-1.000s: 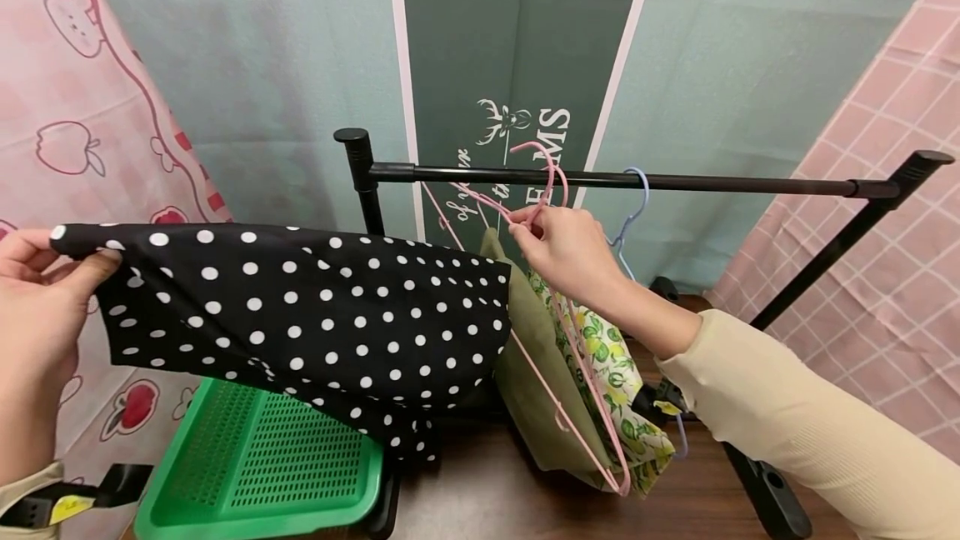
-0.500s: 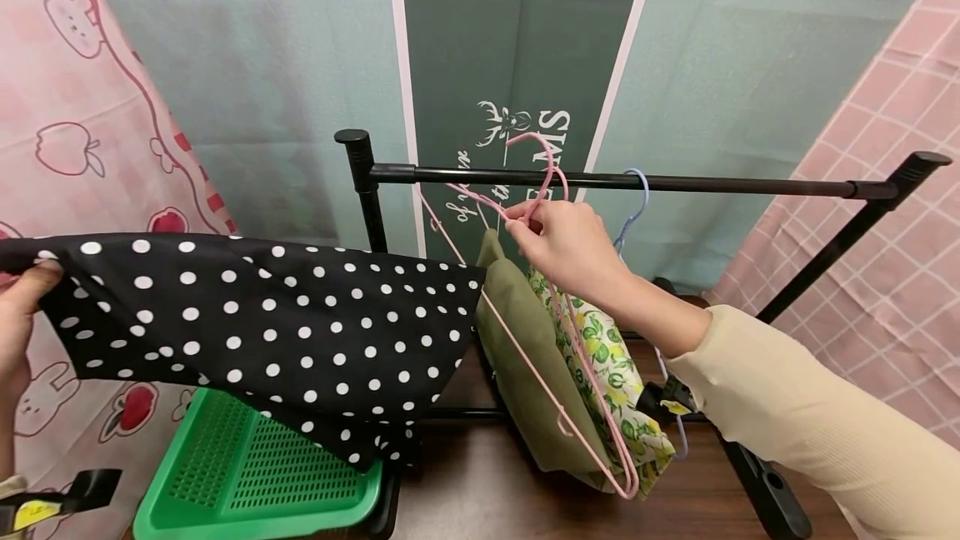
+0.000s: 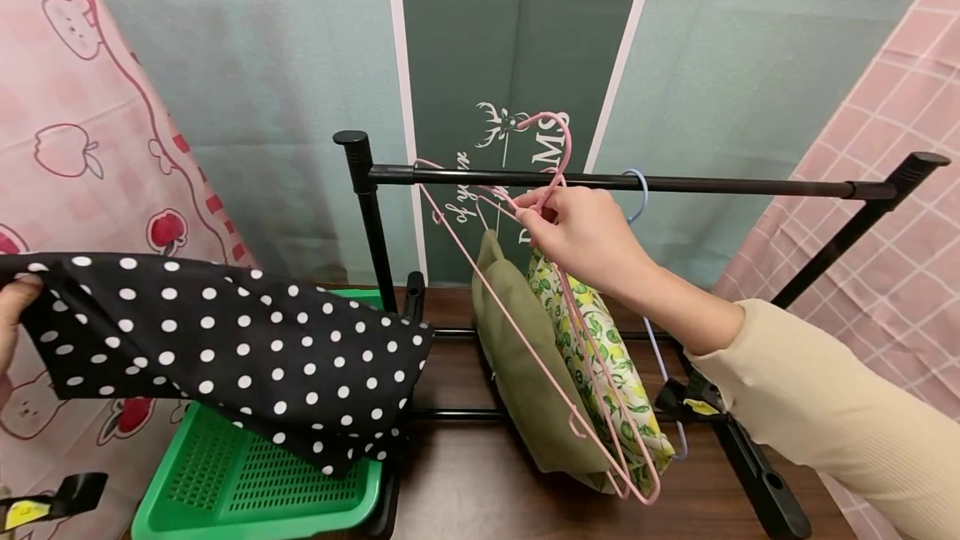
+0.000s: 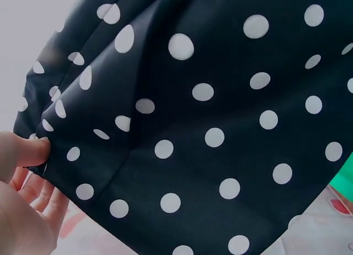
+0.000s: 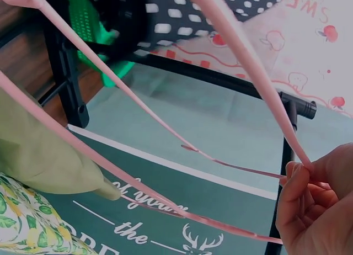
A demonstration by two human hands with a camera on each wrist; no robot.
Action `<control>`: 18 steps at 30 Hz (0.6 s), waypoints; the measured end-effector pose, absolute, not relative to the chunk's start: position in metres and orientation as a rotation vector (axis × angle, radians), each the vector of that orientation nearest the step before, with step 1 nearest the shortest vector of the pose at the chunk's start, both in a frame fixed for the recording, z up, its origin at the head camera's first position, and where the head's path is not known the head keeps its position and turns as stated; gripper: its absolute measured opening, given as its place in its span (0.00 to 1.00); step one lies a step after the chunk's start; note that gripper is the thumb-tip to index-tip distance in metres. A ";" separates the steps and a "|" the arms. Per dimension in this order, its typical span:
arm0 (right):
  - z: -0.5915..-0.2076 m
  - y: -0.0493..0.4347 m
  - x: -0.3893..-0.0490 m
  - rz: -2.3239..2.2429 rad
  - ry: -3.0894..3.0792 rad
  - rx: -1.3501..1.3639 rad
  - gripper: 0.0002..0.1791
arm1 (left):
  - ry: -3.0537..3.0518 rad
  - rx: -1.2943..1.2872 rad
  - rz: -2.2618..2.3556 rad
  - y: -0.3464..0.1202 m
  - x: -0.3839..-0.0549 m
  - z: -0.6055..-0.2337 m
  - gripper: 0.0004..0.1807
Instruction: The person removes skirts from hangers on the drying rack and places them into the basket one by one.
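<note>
My left hand (image 3: 9,319) pinches a corner of a black cloth garment with white polka dots (image 3: 247,348), stretched out sideways over the green basket. In the left wrist view, thumb and fingers nip its edge while the fabric (image 4: 215,111) fills most of the picture. My right hand (image 3: 592,232) pinches a bare pink clothes hanger (image 3: 567,140) just below its hook, which rises above the black rail (image 3: 750,185). Behind the bare hanger hang an olive green garment (image 3: 517,382) and a lemon-print one (image 3: 618,357). The right wrist view shows fingertips gripping the pink hanger (image 5: 248,62).
A green perforated basket (image 3: 225,515) stands at lower left, partly covered by the dotted cloth. A blue hanger (image 3: 637,190) hangs on the rail right of my hand. The rack's black left post (image 3: 372,232) rises between basket and garments. Printed curtains surround the rack.
The dotted cloth has moved left and down, away from the hangers. My right hand has lifted the pink hanger slightly and shifted it right, its hook now higher above the rail.
</note>
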State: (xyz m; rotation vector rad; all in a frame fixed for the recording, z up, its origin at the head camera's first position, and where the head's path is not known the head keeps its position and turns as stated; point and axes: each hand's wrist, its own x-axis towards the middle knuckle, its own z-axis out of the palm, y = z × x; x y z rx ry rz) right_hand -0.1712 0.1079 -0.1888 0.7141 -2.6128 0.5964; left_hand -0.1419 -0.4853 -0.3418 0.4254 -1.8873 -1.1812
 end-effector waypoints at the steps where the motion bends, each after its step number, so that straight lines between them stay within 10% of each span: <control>1: -0.188 0.108 -0.170 0.593 -2.613 0.715 0.26 | -1.875 0.450 -1.196 -0.485 -0.141 -0.344 0.12; 18: -0.171 0.117 -0.158 0.635 -2.715 0.736 0.22 | -1.918 0.549 -1.239 -0.451 -0.130 -0.325 0.18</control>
